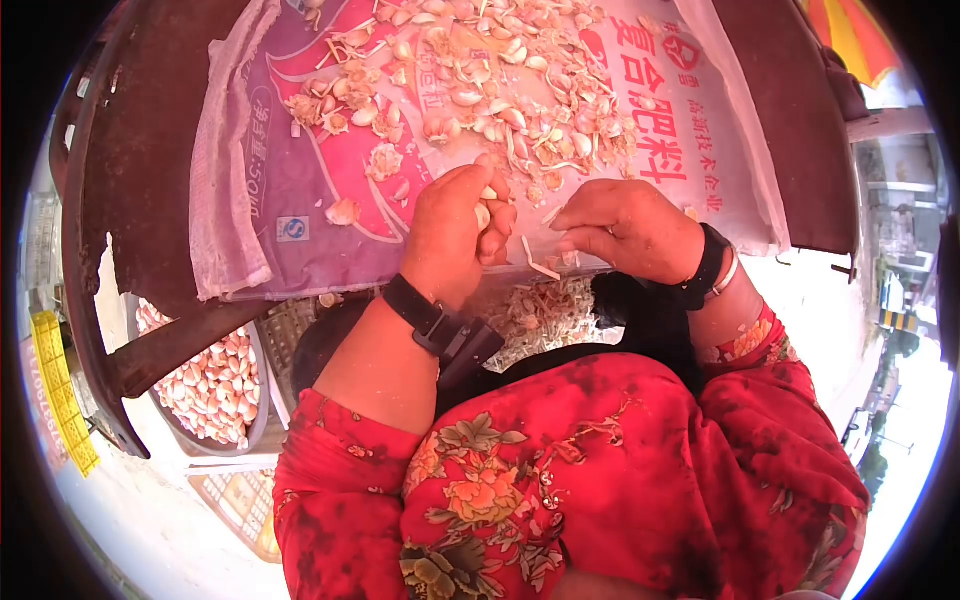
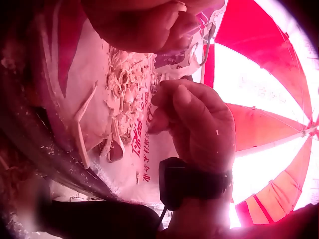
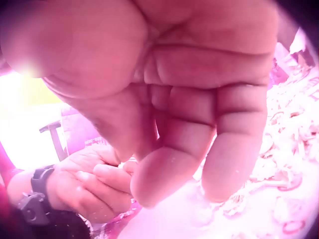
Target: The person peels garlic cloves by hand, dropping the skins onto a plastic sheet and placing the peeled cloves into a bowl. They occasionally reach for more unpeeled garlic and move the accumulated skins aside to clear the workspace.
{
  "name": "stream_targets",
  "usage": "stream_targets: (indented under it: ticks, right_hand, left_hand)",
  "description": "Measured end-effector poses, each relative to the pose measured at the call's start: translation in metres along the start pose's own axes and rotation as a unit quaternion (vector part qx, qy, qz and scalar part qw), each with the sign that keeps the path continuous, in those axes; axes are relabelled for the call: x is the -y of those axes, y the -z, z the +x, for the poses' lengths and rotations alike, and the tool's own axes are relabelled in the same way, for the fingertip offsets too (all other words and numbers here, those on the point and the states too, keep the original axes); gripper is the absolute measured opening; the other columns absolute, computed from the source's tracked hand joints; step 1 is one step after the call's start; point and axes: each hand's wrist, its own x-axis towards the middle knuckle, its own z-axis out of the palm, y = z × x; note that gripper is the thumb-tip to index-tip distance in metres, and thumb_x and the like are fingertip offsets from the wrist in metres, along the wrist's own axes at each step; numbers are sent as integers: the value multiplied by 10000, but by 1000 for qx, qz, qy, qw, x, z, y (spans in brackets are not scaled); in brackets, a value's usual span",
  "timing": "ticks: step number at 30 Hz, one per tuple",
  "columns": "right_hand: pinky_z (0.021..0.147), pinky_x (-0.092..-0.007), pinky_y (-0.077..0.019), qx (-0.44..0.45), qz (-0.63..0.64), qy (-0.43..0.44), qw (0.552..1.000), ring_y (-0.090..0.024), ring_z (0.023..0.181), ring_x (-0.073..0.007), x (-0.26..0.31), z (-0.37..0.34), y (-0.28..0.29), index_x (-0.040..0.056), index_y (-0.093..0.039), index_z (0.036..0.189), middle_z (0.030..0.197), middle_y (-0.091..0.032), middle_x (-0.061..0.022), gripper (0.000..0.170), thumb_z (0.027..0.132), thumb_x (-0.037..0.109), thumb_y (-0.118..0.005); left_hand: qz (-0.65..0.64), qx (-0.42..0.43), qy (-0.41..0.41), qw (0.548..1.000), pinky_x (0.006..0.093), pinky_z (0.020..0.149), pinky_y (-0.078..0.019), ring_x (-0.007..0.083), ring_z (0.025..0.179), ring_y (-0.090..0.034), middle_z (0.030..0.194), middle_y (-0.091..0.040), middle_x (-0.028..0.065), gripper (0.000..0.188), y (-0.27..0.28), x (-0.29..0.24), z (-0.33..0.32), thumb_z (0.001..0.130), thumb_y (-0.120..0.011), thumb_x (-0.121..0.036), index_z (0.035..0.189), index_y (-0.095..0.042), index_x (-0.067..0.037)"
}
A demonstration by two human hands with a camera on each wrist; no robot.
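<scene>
My left hand [image 1: 455,230] curls its fingers round pale garlic cloves [image 1: 484,213], with one clove end showing by the thumb. Just to its right, my right hand [image 1: 635,230] hangs with fingers loosely bent and thumb and forefinger a little apart. A thin dry garlic stalk [image 1: 540,260] lies between the hands near the sack's front edge, and shows in the left wrist view too. Both hands are over a printed fertilizer sack [image 1: 340,260]. Beyond them spreads a heap of garlic cloves and papery skins [image 1: 500,95]. In the right wrist view the right hand's fingers cover much of the scene.
Under the sack is a dark brown table [image 1: 815,150]. Lower left stands a basin [image 1: 263,385] full of garlic cloves [image 1: 222,385], with a tan basket [image 1: 235,510] below it. More skins [image 1: 545,315] lie beneath the table edge. A red and white umbrella [image 2: 254,74] spreads overhead.
</scene>
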Motion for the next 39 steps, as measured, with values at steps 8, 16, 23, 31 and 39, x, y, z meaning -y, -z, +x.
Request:
stream_targets:
  ticks: [8, 16, 23, 31, 39]
  right_hand:
    - [720, -386, -514, -51, -215, 26, 975, -621, 822, -326, -64, 70, 2, 34, -655, 982, 897, -635, -119, 221, 768, 27, -604]
    - [693, -428, -502, 19, -317, -28, 948, -616, 810, -351, -55, 88, -4, 40, -575, 852, 856, -611, -146, 113, 774, 119, -597]
    - [646, -412, -511, -53, -264, 8, 963, -651, 725, -302, -100, 89, 5, 23, -615, 955, 761, -656, -143, 188, 842, 167, -572]
    - [604, -256, -538, -131, 467, -229, 844, -661, 727, -149, -67, 61, 15, -32, -617, 1058, 896, -665, -96, 205, 905, 84, -543]
    - [676, -249, -522, -154, 248, -236, 927, -659, 759, -127, -42, 44, -8, -32, -632, 1043, 936, -667, -74, 188, 902, 70, -561]
  left_hand:
    - [16, 30, 33, 999, 212, 403, -367, 117, 549, -557, 750, -619, 86, 180, 5, 0, 5, 877, -493, -105, 958, -593, 21]
    - [16, 24, 45, 999, 203, 412, -337, 83, 512, -477, 707, -576, 47, 169, 5, 0, 6, 864, -501, -95, 965, -592, 5]
    - [31, 16, 41, 999, 203, 410, -331, 78, 504, -470, 697, -569, 42, 170, 5, -1, 7, 868, -515, -124, 955, -590, 2]
    - [34, 8, 34, 999, 216, 412, -359, 94, 511, -503, 714, -586, 58, 181, -1, 2, 10, 877, -513, -130, 975, -588, 2]
    - [14, -17, 6, 1000, 235, 420, -362, 102, 494, -478, 705, -565, 47, 173, 8, 11, 18, 866, -514, -105, 986, -577, 3]
